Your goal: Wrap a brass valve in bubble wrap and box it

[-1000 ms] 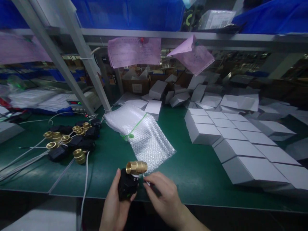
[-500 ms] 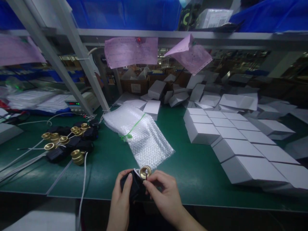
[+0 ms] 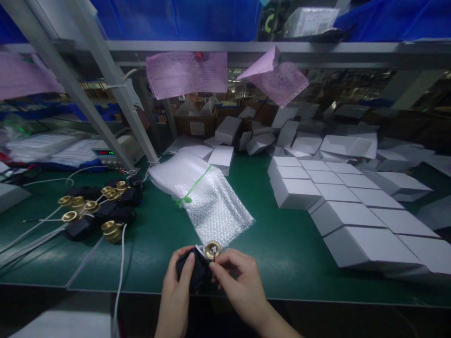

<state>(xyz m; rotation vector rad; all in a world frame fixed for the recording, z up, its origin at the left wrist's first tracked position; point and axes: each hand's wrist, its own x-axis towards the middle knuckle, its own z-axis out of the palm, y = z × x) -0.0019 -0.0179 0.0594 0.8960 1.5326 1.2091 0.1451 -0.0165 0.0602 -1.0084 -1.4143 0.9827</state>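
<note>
My left hand (image 3: 179,286) is wrapped round the black housing of a motorized brass valve (image 3: 192,270), thumb on top, close to the bench's front edge. The valve's round brass port (image 3: 213,250) faces up toward me. Between thumb and fingertips, my right hand (image 3: 239,281) pinches a thin dark lead with a small white connector (image 3: 214,249), which shows in front of the brass port. Part of the lead is hidden by the fingers. Bubble wrap bags (image 3: 218,202), tied with a green band, lie just beyond the hands.
Several brass valves with black housings (image 3: 102,211) and white cables lie on the left of the green bench (image 3: 282,253). Rows of white boxes (image 3: 355,213) stand on the right, with more boxes jumbled behind. Pink papers (image 3: 186,75) hang from the shelf above; a slanted metal post (image 3: 120,89) rises left.
The view has shifted very slightly. Both hands keep the same hold on the valve and the lead, with hardly any visible movement.
</note>
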